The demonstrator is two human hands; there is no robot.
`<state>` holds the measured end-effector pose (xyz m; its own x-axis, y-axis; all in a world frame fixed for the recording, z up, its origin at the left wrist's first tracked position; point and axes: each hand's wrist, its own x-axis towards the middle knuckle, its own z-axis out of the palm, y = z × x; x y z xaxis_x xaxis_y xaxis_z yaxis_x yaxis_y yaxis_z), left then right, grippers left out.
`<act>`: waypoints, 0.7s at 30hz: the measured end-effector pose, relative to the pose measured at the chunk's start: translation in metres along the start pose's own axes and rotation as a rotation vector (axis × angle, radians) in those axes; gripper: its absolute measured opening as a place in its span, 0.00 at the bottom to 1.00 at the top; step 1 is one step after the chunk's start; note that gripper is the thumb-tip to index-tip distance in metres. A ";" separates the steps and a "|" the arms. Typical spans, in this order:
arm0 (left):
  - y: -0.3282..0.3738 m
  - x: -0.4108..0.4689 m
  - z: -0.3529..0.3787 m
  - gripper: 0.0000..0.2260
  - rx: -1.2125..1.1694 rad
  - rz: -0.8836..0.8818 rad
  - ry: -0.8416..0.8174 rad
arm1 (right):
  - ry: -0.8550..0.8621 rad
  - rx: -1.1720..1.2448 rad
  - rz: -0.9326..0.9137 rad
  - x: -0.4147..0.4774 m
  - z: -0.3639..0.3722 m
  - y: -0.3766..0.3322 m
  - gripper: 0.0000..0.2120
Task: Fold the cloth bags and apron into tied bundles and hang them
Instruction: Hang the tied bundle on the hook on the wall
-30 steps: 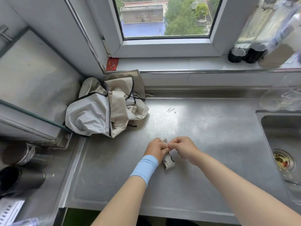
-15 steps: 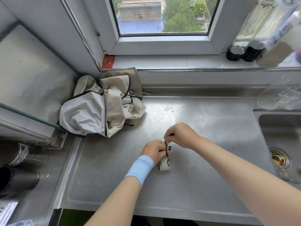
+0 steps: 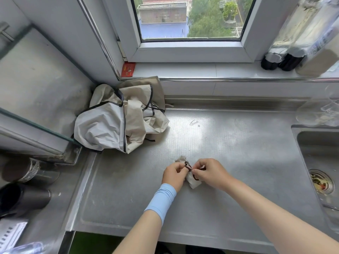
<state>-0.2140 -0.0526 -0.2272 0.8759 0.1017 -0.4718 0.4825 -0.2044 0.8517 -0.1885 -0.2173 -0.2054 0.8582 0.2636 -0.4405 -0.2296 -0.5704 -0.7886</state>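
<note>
Steel counter (image 3: 229, 153), bare stretch right toward sink (image 3: 315, 162). Crumpled apron (image 3: 110, 125) in far-left corner. Left hand (image 3: 174, 174) and right hand (image 3: 211, 173) near centre, each pinching dark cord (image 3: 189, 166) on small cloth bundle (image 3: 193, 181), well inside near edge.

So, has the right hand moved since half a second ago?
Yes. The right hand has come back toward the person, away from the scratch mark on the counter, and pinches the dark cord at the cloth bundle.

Bundle (image 3: 191, 177) on counter (image 3: 238, 153); cloth pile (image 3: 119, 121) behind-left; sink (image 3: 319, 162) right
</note>
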 end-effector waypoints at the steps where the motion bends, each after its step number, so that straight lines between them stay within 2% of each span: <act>1: 0.002 0.000 -0.001 0.07 -0.024 -0.021 -0.033 | 0.097 -0.068 -0.056 -0.002 0.004 -0.001 0.05; 3: 0.004 0.002 -0.003 0.06 -0.005 -0.053 -0.096 | 0.256 -0.191 -0.188 -0.008 0.013 -0.001 0.17; 4: 0.004 0.002 -0.004 0.07 0.003 -0.074 -0.125 | 0.302 -0.221 -0.252 -0.010 0.017 0.000 0.19; 6: 0.004 0.001 -0.004 0.07 -0.047 -0.128 -0.168 | 0.343 -0.254 -0.346 -0.014 0.023 0.002 0.16; 10: 0.003 -0.001 -0.002 0.08 -0.250 -0.236 -0.206 | 0.409 -0.223 -0.422 -0.013 0.030 0.010 0.07; 15: 0.003 -0.003 -0.004 0.09 -0.342 -0.239 -0.279 | 0.427 -0.221 -0.435 -0.016 0.026 0.009 0.08; 18: 0.002 -0.005 -0.006 0.09 -0.315 -0.202 -0.293 | 0.396 -0.302 -0.454 -0.018 0.022 0.006 0.10; 21: 0.002 -0.003 -0.008 0.08 -0.166 -0.180 -0.247 | 0.358 -0.313 -0.408 -0.015 0.019 0.007 0.09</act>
<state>-0.2157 -0.0457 -0.2218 0.7573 -0.1214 -0.6417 0.6420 -0.0418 0.7656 -0.2114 -0.2107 -0.2123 0.9614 0.2622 0.0830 0.2477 -0.6940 -0.6760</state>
